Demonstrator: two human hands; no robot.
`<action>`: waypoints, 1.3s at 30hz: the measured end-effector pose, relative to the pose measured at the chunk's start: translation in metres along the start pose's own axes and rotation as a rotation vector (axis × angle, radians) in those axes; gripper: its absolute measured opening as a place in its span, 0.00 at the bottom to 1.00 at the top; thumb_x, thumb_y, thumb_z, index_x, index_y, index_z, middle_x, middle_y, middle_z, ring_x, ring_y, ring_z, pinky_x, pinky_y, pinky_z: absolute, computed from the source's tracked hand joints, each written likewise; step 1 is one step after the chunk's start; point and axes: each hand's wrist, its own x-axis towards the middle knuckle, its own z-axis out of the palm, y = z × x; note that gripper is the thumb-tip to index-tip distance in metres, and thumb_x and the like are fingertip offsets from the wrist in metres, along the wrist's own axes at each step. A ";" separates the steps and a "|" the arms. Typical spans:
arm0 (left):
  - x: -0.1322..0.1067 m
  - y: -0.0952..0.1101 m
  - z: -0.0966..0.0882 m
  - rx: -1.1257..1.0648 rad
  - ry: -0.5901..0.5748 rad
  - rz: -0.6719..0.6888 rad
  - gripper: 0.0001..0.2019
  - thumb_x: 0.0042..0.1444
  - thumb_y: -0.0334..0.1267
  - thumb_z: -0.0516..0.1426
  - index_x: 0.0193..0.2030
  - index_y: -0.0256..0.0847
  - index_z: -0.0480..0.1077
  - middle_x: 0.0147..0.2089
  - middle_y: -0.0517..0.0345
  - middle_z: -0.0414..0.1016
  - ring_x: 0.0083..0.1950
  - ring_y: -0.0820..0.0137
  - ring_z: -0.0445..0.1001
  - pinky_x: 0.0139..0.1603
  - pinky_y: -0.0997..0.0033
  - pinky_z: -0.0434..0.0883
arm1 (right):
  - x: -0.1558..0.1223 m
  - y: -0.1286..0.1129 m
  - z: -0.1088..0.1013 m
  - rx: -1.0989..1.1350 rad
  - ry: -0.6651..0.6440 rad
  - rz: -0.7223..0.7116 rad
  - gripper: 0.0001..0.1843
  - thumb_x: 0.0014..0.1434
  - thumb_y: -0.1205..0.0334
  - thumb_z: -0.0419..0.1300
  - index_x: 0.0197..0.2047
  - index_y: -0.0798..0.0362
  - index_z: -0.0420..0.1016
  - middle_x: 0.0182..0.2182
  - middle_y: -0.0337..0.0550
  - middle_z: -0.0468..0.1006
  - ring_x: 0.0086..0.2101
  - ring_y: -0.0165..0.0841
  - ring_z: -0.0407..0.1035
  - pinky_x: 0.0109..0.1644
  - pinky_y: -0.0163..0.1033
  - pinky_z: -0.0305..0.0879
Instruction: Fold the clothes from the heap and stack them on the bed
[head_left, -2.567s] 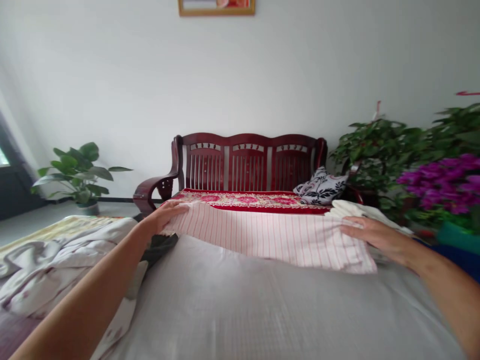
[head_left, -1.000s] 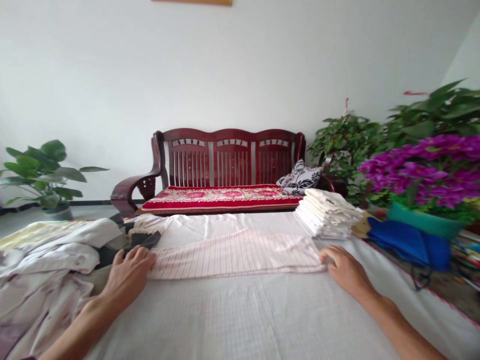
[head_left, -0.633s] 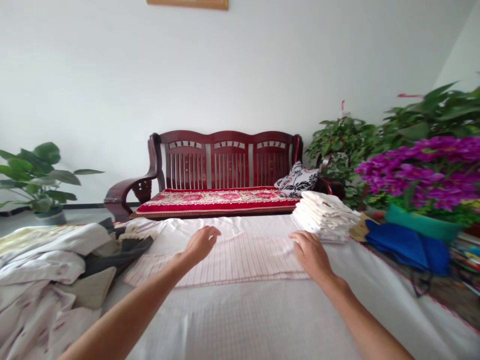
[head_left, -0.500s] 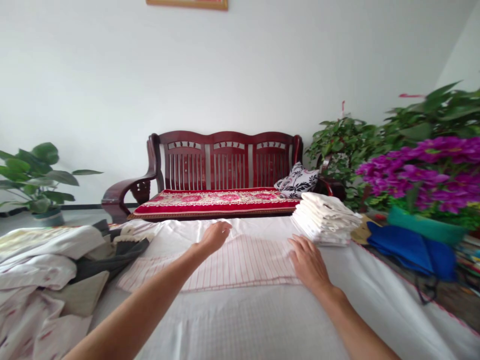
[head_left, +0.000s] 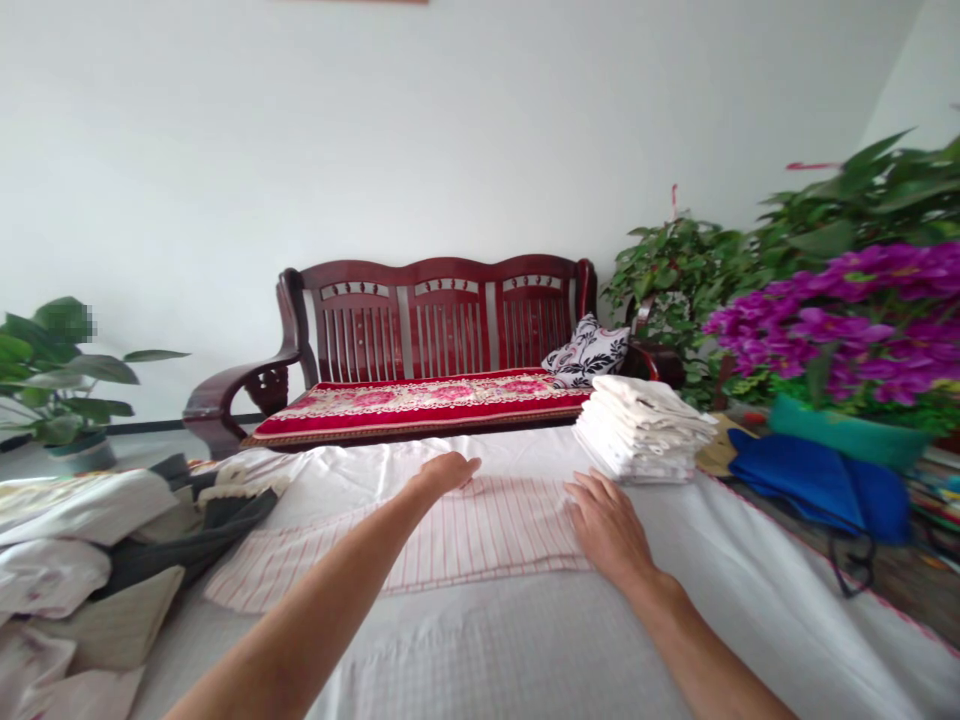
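Note:
A pink-and-white striped cloth (head_left: 480, 535) lies folded into a long band on the white-covered table (head_left: 525, 650). My left hand (head_left: 446, 470) rests flat on the cloth's far edge near its middle, fingers stretched out. My right hand (head_left: 607, 525) lies flat on the cloth's right end, fingers spread. Neither hand grips anything. Just beyond my right hand stands a stack of folded white cloths (head_left: 641, 428).
A heap of unfolded laundry (head_left: 82, 560) fills the left side. A blue cloth (head_left: 817, 490) and a pot of purple flowers (head_left: 855, 340) sit at the right. Behind the table stands a dark red wooden bench (head_left: 427, 350) with a patterned cushion (head_left: 589, 355).
The striped cloth was laid down and folded narrower. My hands moved from its two ends toward the middle and right, and now press flat on it.

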 end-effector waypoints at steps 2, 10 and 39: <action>0.002 0.003 0.001 -0.084 -0.013 -0.075 0.26 0.64 0.54 0.48 0.26 0.39 0.76 0.19 0.53 0.72 0.28 0.65 0.74 0.35 0.68 0.68 | -0.001 0.000 -0.001 -0.004 -0.009 0.007 0.19 0.65 0.68 0.52 0.53 0.53 0.79 0.55 0.48 0.78 0.60 0.46 0.65 0.64 0.51 0.61; 0.001 0.010 0.010 -0.265 0.116 -0.259 0.17 0.57 0.47 0.58 0.23 0.39 0.70 0.18 0.64 0.62 0.24 0.70 0.65 0.31 0.70 0.63 | -0.001 -0.002 -0.002 0.019 -0.043 0.033 0.17 0.65 0.68 0.53 0.52 0.53 0.80 0.54 0.48 0.79 0.59 0.45 0.66 0.64 0.49 0.60; -0.040 0.004 0.073 0.203 0.350 0.510 0.18 0.67 0.36 0.52 0.61 0.41 0.69 0.64 0.48 0.71 0.65 0.59 0.68 0.70 0.56 0.63 | 0.009 0.019 -0.059 -0.017 -0.513 0.637 0.23 0.66 0.44 0.45 0.43 0.48 0.77 0.48 0.50 0.80 0.49 0.45 0.74 0.45 0.43 0.64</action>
